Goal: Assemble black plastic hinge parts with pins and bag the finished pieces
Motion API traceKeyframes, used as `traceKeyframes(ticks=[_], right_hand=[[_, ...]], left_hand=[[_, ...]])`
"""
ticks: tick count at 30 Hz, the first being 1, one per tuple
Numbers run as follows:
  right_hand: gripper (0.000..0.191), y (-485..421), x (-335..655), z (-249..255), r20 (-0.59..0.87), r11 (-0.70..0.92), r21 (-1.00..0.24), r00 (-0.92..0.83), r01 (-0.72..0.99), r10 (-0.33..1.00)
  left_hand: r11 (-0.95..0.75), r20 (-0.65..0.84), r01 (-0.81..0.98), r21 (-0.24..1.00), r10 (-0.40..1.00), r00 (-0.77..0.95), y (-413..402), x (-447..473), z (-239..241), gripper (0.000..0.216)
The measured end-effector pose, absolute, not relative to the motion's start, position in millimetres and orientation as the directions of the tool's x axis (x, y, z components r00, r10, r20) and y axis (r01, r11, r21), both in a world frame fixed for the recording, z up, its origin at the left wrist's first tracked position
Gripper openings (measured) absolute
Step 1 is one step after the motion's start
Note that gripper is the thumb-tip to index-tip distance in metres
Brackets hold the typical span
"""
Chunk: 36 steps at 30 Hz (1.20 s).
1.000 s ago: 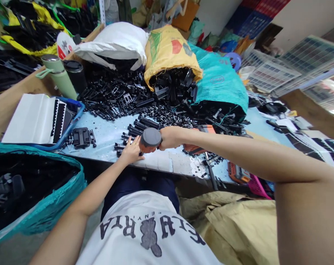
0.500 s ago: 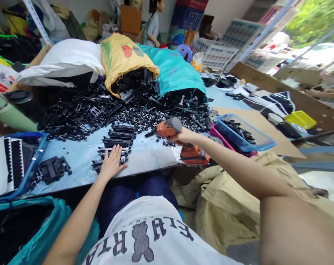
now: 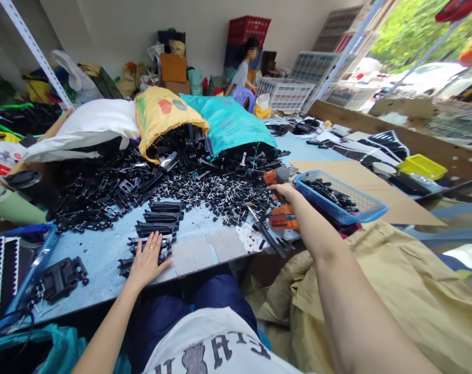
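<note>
My left hand (image 3: pixel 147 258) lies flat with fingers spread over the near end of a row of black plastic parts (image 3: pixel 158 227) on the blue table. Around the handle of an orange and black cordless drill (image 3: pixel 284 217) my right hand (image 3: pixel 283 191) is closed. The drill stands upright at the right, its battery base low by the table's edge. Beside it lie long black pieces (image 3: pixel 273 240). A heap of small screws with black heads (image 3: pixel 228 196) spreads just left of the drill.
Behind the screws, a white sack (image 3: pixel 99 122), a yellow sack (image 3: pixel 169 111) and a teal sack (image 3: pixel 232 122) spill black parts. A blue basket (image 3: pixel 366 210) stands right of my right arm. A person (image 3: pixel 241 72) is at the back near white crates (image 3: pixel 286 93).
My right hand has carried the drill rightward, away from the row, and its base now sits near the basket. My left hand stays on the parts. The view has tilted up.
</note>
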State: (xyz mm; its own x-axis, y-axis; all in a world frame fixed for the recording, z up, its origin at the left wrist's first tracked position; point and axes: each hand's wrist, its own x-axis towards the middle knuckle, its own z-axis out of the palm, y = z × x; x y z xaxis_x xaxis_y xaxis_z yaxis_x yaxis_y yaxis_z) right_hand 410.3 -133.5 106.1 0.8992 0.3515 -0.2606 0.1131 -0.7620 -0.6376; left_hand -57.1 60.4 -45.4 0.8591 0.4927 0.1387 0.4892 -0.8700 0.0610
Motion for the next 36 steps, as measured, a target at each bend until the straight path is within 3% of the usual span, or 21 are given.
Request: traceKeyframes(ticks=[5, 7, 9, 11, 12, 14, 17, 21, 23, 26, 28, 30, 33, 36], right_hand=[[0.04, -139.9, 403.2, 116.2, -0.18, -0.787, -0.588, 0.918, 0.187, 0.352], [0.057, -145.1, 394.0, 119.4, 0.027, -0.82, -0.515, 0.961, 0.25, 0.276], [0.063, -145.1, 377.8, 118.7, 0.344, -0.847, -0.402, 0.915, 0.348, 0.213], [0.054, -132.8, 352.0, 111.9, 0.553, -0.806, -0.3, 0.781, 0.511, 0.289], [0.047, -120.4, 335.2, 105.8, 0.571, -0.737, -0.278, 0.723, 0.616, 0.389], [0.038, -82.5, 295.2, 88.9, 0.507, -0.512, -0.271, 0.573, 0.815, 0.643], [0.035, -6.3, 229.7, 59.1, 0.272, -0.158, -0.257, 0.229, 0.953, 0.935], [0.037, 80.6, 166.5, 32.3, -0.038, -0.049, -0.218, 0.041, 0.975, 0.998], [0.036, 108.3, 154.5, 27.2, -0.097, -0.034, -0.215, 0.014, 0.976, 0.995], [0.036, 135.3, 156.0, 28.3, -0.174, -0.005, -0.21, -0.033, 0.978, 0.984], [0.035, 145.9, 162.6, 33.2, -0.234, 0.012, -0.221, -0.065, 0.975, 0.97], [0.039, 151.5, 168.1, 38.7, -0.3, 0.023, -0.248, -0.1, 0.968, 0.949], [0.062, 152.3, 168.7, 41.3, -0.404, -0.017, -0.349, -0.134, 0.937, 0.905], [0.082, 144.7, 161.3, 34.6, -0.513, -0.193, -0.526, -0.128, 0.828, 0.849]], left_hand=[[-0.824, 0.265, 0.554, 0.123, 0.565, 0.782, 61.7, -83.1, -33.0, 0.054], [-0.759, 0.368, 0.639, 0.126, 0.634, 0.681, 61.4, -105.0, -32.5, 0.045], [-0.691, 0.421, 0.712, 0.126, 0.687, 0.592, 60.9, -127.6, -37.8, 0.042], [-0.667, 0.424, 0.729, 0.155, 0.711, 0.56, 61.3, -144.0, -47.9, 0.042], [-0.671, 0.421, 0.718, 0.185, 0.714, 0.559, 62.1, -148.3, -53.4, 0.041], [-0.678, 0.423, 0.686, 0.264, 0.721, 0.549, 64.9, -148.1, -61.2, 0.038], [-0.64, 0.399, 0.683, 0.351, 0.762, 0.51, 66.6, -133.3, -58.0, 0.037], [-0.477, 0.344, 0.73, 0.489, 0.875, 0.342, 49.9, -115.5, -32.3, 0.043], [-0.299, 0.171, 0.671, 0.678, 0.953, 0.252, 32.0, -112.0, -20.4, 0.043], [0.18, -0.297, 0.379, 0.908, 0.914, 0.276, 1.6, -109.3, -11.8, 0.041], [0.515, -0.521, 0.113, 0.85, 0.788, 0.329, -13.4, -107.5, -11.1, 0.042], [0.724, -0.647, -0.109, 0.681, 0.665, 0.373, -19.1, -104.1, -11.6, 0.042], [0.813, -0.731, -0.292, 0.504, 0.581, 0.358, -10.1, -92.7, -12.0, 0.037], [0.797, -0.753, -0.383, 0.467, 0.585, 0.3, 8.1, -76.8, -13.5, 0.032]])
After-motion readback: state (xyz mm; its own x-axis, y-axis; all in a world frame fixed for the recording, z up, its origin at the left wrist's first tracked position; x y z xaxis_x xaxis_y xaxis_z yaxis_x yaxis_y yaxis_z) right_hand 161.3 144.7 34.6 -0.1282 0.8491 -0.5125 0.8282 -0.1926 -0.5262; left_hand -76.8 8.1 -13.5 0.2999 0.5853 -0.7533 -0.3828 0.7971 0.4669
